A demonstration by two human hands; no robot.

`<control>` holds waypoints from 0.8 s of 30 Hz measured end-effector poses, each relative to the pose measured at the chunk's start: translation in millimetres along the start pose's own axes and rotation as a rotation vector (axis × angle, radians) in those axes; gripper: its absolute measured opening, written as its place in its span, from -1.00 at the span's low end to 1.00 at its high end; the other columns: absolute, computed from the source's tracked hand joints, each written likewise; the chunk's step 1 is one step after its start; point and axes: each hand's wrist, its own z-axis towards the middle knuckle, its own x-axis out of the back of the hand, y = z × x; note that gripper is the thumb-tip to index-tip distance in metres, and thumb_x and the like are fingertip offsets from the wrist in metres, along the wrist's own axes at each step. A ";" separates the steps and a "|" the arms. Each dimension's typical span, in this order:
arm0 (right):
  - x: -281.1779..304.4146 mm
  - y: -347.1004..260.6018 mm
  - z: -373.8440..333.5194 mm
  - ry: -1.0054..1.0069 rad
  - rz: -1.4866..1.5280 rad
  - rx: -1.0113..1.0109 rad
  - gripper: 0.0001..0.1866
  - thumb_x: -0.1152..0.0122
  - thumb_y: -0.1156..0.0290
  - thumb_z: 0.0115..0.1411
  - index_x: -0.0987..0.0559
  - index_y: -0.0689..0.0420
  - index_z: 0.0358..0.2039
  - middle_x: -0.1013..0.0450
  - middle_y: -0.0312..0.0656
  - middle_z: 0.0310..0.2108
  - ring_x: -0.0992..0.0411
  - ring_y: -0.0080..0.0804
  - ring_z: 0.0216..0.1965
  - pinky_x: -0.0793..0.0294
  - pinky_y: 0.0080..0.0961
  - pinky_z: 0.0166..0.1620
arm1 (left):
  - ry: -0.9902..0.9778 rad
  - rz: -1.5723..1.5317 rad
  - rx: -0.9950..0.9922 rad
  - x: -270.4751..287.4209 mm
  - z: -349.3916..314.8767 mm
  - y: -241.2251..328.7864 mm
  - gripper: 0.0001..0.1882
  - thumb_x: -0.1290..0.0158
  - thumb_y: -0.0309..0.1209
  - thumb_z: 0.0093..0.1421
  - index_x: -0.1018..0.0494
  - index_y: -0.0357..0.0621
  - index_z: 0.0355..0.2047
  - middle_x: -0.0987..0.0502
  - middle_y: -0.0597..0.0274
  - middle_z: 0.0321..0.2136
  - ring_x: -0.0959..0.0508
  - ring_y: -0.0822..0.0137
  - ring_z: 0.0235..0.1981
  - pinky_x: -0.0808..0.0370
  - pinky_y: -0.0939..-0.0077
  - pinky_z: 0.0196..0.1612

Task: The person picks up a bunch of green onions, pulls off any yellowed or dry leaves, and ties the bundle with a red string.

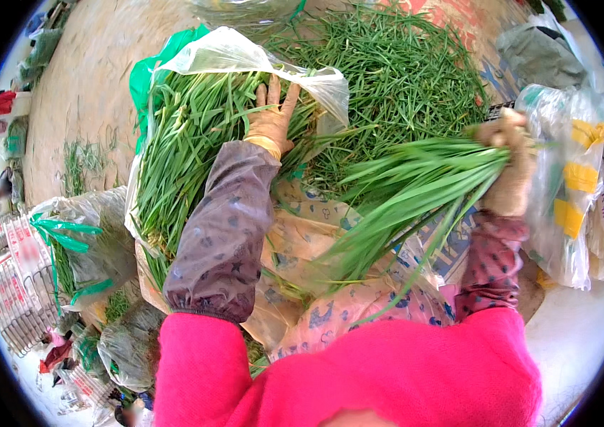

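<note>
My right hand [508,167], slightly blurred, is closed around one end of a bunch of garlic chives [416,188]. The long flat leaves stream out to the left, over my lap. My left hand [272,117], in a thin yellowish glove, lies with fingers spread on more chives [195,135] packed in a large clear plastic bag [227,51]. The bag's mouth is folded back beyond my fingers, with green plastic [142,85] along its left side. Patterned sleeve covers wrap both forearms.
A big heap of loose green leaves [394,78] lies beyond my hands. Folded clear plastic bags with yellow patches [565,185] are on the right. A tied bag of greens [96,235] stands at left, beside a wire rack [14,299]. A patterned apron [366,313] covers my lap.
</note>
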 end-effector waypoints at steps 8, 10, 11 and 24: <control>99.6 -10.6 60.5 0.092 -1.166 0.454 -0.86 -0.20 0.34 0.25 -0.52 0.12 -0.29 -0.45 -0.33 -0.44 -0.39 -0.58 -0.40 -0.39 -0.60 -0.28 | 0.124 0.085 0.026 24.3 -41.5 11.8 0.26 -0.42 -0.09 -0.20 0.15 0.24 0.42 0.21 0.03 0.43 0.08 -0.09 0.42 -0.09 -0.33 0.23; 61.5 8.1 35.0 0.194 -0.721 0.222 -0.90 -0.22 0.43 0.25 -0.48 0.13 -0.28 -0.41 -0.37 -0.40 -0.37 -0.64 -0.38 -0.39 -0.67 -0.30 | 0.210 -0.038 -0.026 39.7 -71.2 43.6 0.05 -0.36 -0.07 -0.15 -0.06 0.08 0.32 -0.15 -0.01 0.27 -0.18 -0.07 0.29 -0.26 -0.27 0.07; 57.8 11.7 27.4 0.205 -0.642 0.195 -0.92 -0.19 0.49 0.26 -0.46 0.14 -0.28 -0.41 -0.37 -0.39 -0.35 -0.65 -0.38 -0.38 -0.70 -0.31 | 0.204 -0.154 -0.081 61.0 -94.3 63.8 -0.03 -0.34 -0.07 -0.13 -0.15 0.00 0.26 -0.32 -0.03 0.18 -0.30 -0.06 0.21 -0.34 -0.20 0.02; -171.0 -65.6 -110.9 -1.167 -0.676 1.286 -0.77 -0.24 0.44 -0.19 -0.52 0.00 -0.42 -0.45 -0.21 -0.41 -0.48 -0.22 -0.34 -0.49 -0.12 -0.13 | -0.361 -2.608 -0.912 16.8 -197.1 94.6 0.17 -0.32 0.16 -0.11 0.04 -0.11 0.34 -0.29 0.07 0.16 -0.33 0.16 0.20 -0.45 0.16 0.10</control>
